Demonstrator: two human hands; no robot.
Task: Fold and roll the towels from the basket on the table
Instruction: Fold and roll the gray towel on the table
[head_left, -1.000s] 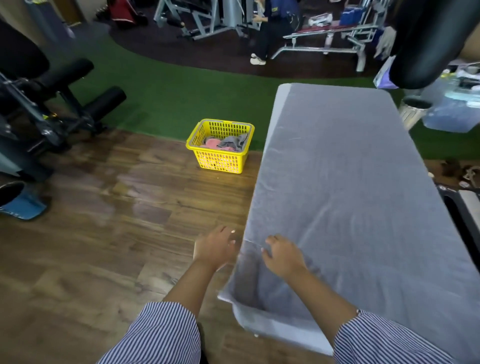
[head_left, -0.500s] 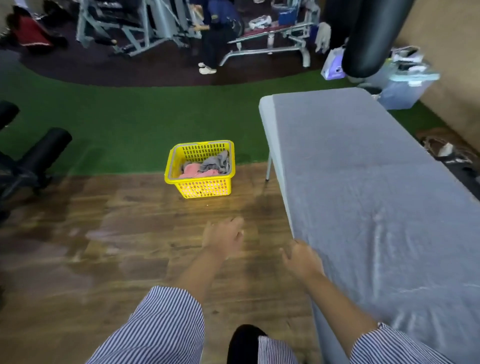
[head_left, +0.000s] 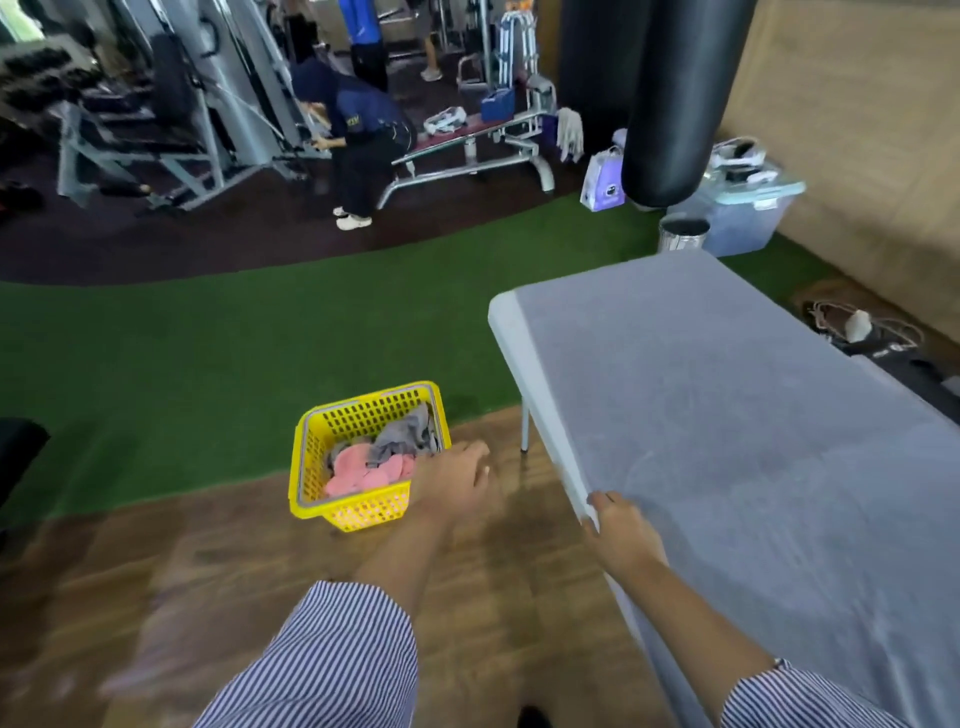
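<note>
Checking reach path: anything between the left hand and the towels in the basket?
Nothing visible. The left hand hovers at the near right corner of the yellow basket, whose top is open; the pink and grey towels lie exposed.

The basket (head_left: 363, 457) is seen to be of glossy yellow perforated plastic, holding soft pink towels (head_left: 366, 470) and grey towels (head_left: 405, 441) of matt cloth. The table (head_left: 524, 358) is edged in smooth pale plastic and covered by a matt grey napped cloth (head_left: 727, 415). Glossy wood-grain flooring (head_left: 156, 571) and rough green turf (head_left: 208, 338) are noted.
</note>
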